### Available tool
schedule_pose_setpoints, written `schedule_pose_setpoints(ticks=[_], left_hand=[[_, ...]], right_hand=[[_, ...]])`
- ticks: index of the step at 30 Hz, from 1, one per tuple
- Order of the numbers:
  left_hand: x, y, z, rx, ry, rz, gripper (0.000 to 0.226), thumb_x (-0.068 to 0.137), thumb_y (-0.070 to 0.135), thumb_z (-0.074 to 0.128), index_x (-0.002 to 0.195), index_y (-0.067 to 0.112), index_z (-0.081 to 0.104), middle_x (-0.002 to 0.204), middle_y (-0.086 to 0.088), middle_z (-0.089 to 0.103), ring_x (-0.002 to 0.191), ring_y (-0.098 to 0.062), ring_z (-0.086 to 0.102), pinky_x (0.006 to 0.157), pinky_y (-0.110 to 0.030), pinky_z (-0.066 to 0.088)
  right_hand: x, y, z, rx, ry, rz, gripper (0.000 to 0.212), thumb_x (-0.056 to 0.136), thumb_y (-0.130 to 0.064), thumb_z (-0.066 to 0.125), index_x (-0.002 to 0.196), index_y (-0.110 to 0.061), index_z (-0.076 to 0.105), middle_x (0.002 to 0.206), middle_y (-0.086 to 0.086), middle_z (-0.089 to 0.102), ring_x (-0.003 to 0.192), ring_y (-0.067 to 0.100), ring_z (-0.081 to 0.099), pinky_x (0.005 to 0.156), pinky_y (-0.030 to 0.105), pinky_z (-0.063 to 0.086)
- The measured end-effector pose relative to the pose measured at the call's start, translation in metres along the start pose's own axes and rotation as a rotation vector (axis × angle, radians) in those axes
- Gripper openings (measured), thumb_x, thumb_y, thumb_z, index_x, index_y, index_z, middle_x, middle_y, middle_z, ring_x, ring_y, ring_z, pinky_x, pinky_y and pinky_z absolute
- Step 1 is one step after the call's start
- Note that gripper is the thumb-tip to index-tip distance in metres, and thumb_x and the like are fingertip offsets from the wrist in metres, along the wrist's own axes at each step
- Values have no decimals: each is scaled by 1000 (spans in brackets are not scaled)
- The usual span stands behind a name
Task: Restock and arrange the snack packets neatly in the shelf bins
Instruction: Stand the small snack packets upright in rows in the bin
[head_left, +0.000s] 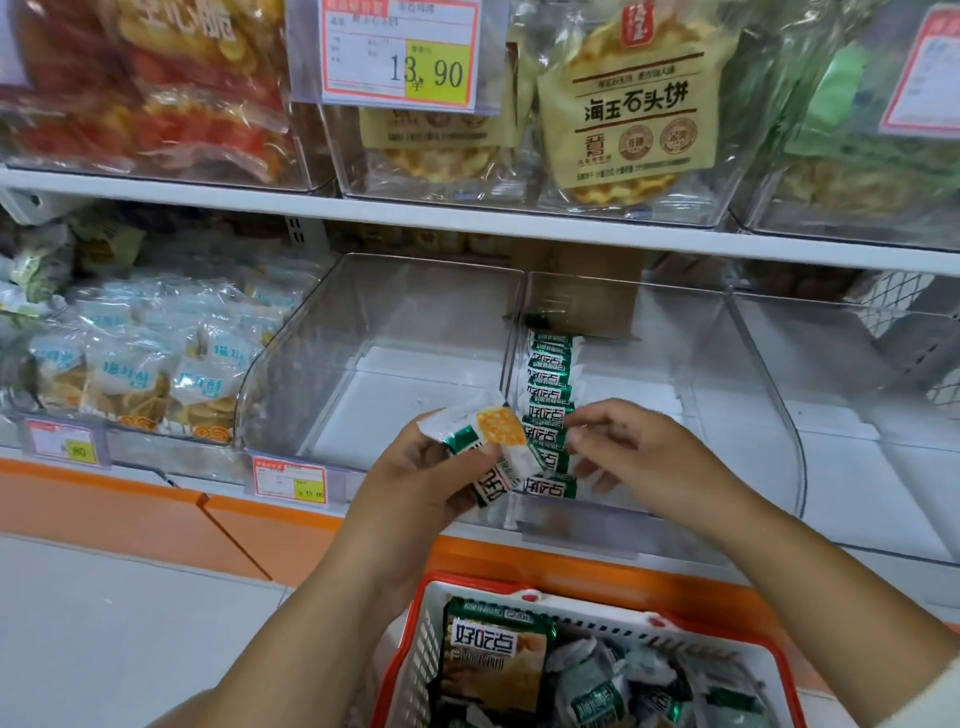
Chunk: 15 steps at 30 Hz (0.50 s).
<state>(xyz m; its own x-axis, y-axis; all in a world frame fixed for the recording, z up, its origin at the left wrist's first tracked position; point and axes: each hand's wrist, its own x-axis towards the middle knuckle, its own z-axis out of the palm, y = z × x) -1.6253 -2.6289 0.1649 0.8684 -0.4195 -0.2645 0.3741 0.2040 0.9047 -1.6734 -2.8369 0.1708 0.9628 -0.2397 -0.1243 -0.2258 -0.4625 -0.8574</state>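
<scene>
My left hand (415, 478) grips a small stack of green-and-white snack packets (493, 441) in front of the clear shelf bins. My right hand (634, 452) reaches to the front of a row of the same green packets (548, 395), which stand on edge along the left wall of the middle clear bin (649, 364). Its fingers are curled at the row's front packets; whether they pinch one is hidden. A red-and-white basket (431, 613) below holds several more green packets (493, 660).
The clear bin (395, 332) left of the row has no packets. Further left a bin holds blue-and-white biscuit bags (156, 364). The upper shelf carries bins of large bags (639, 104) and a price tag (400, 52). An orange shelf edge (156, 509) runs below.
</scene>
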Motion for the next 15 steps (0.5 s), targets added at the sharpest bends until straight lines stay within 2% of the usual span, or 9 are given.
schedule_pose_setpoints(ticks=[3, 7, 11, 13, 15], left_hand=[[-2, -7, 10, 5, -85, -7, 47, 73, 15, 74, 119, 9, 65, 114, -14, 72, 103, -30, 70, 88, -39, 55], [-3, -9, 23, 57, -118, -6, 36, 81, 19, 70, 116, 14, 69, 110, -8, 74, 103, -26, 71, 89, -38, 56], [3, -5, 27, 248, -64, 63, 27, 87, 14, 71, 113, 17, 66, 102, 0, 75, 95, -20, 72, 82, -34, 60], [6, -4, 28, 372, -80, 118, 24, 86, 13, 73, 107, 21, 67, 94, 8, 76, 88, -13, 72, 72, -25, 59], [8, -2, 28, 503, -133, 192, 25, 86, 13, 73, 107, 26, 70, 92, 12, 75, 85, -6, 71, 69, -18, 55]], right_hand=[[-34, -16, 13, 190, -156, -40, 33, 83, -47, 63, 115, -40, 60, 101, -15, 72, 87, 4, 70, 78, 25, 56], [-39, -11, 17, 246, 8, -42, 21, 88, -27, 67, 109, -29, 66, 92, -11, 74, 81, 8, 71, 74, 29, 58], [-36, -6, 12, 427, 8, 72, 20, 88, -22, 67, 108, -23, 65, 97, -4, 74, 85, 20, 73, 83, 39, 57], [-34, -5, 9, 364, -28, 78, 25, 87, -21, 68, 110, -26, 61, 98, -7, 74, 88, 15, 72, 85, 36, 56], [-29, -4, -1, 253, -63, 28, 41, 82, -26, 73, 115, -42, 56, 102, -13, 71, 92, 9, 69, 86, 33, 55]])
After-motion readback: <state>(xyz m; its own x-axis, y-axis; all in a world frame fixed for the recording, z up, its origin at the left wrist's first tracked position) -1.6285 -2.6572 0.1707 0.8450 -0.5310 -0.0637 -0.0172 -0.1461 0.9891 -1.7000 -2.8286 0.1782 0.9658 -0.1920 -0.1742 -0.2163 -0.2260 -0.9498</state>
